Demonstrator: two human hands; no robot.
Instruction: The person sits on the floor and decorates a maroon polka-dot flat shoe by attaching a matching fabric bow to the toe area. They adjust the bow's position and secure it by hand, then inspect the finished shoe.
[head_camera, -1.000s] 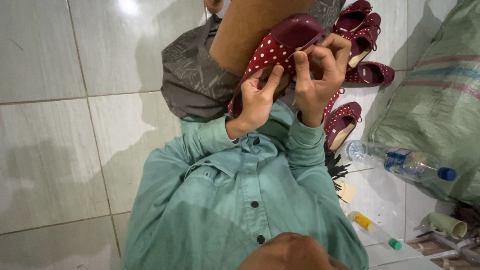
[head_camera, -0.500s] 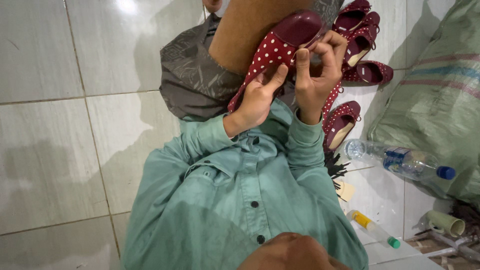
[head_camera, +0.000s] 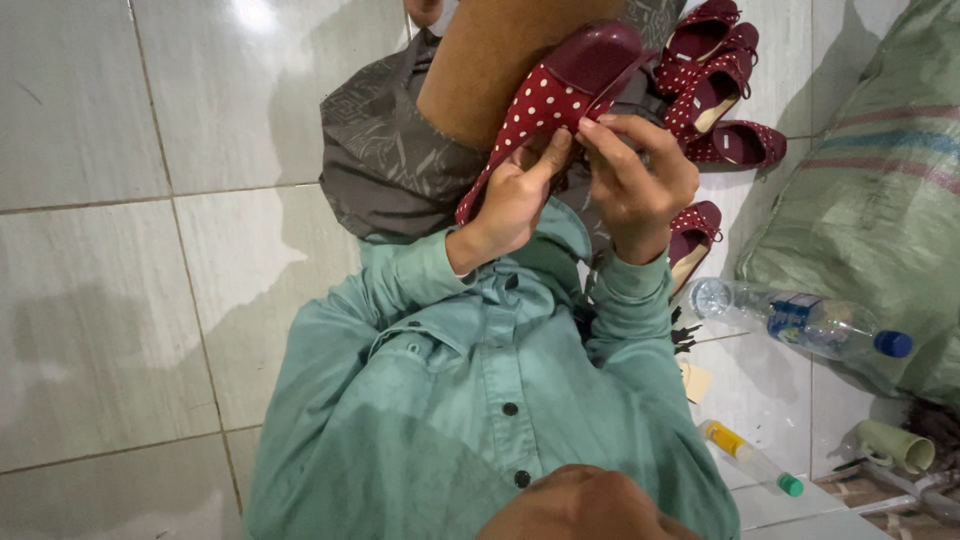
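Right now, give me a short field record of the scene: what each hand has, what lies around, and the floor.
left hand: fingers pinch the lower edge of the shoe
right hand: fingers grip the same shoe from the other side
shoe: dark red with white dots, glossy toe, held over the lap
other shoes: matching pile on the floor, to the right
bottle: clear plastic, blue cap, lying on its side
sack: green woven, at the right edge
small tube: yellow and green ends, on the floor
floor: pale tiles
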